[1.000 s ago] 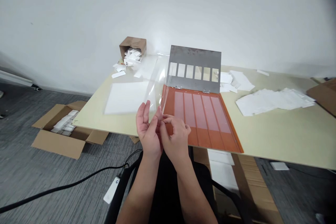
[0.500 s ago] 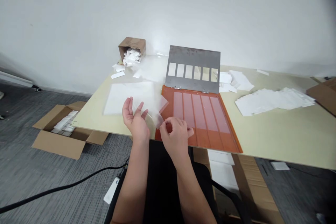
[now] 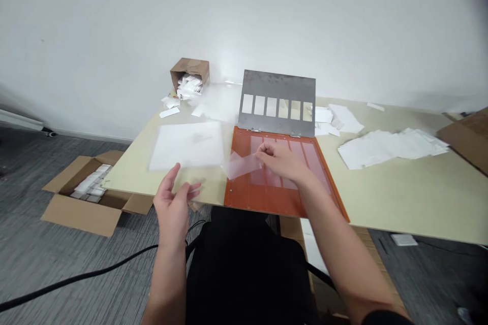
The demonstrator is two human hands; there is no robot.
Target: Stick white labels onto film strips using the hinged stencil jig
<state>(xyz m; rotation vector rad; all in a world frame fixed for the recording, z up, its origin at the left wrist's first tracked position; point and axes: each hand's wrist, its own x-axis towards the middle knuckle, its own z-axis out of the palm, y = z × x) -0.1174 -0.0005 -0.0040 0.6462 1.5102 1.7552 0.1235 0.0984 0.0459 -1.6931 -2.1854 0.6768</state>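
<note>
left hand (image 3: 173,205): grip spread, was near the front edge of the pale-yellow flat desk (image 3: 400,193) | white rectangular sheet stack (image 3: 186,147) lay beyond it | translucent rectangular plastic strip (image 3: 243,166) extended over left part of flat orange board (image 3: 263,200) | right hand (image 3: 280,160): grip pinched the strip's right end | grey windowed plate (image 3: 280,84) stood behind

A plain, pale grey-white wall (image 3: 114,35) stretched across the whole background, carrying a soft sheen (image 3: 229,53) behind the bench (image 3: 400,193). The bench had a pale yellow top and stood against the wall. Below, a grey floor (image 3: 26,244) showed fine streaked lines, darkening under the bench's right side. A light baseboard (image 3: 95,135) met it at left, near a white furniture base (image 3: 19,121) with a black caster (image 3: 49,133).
</note>
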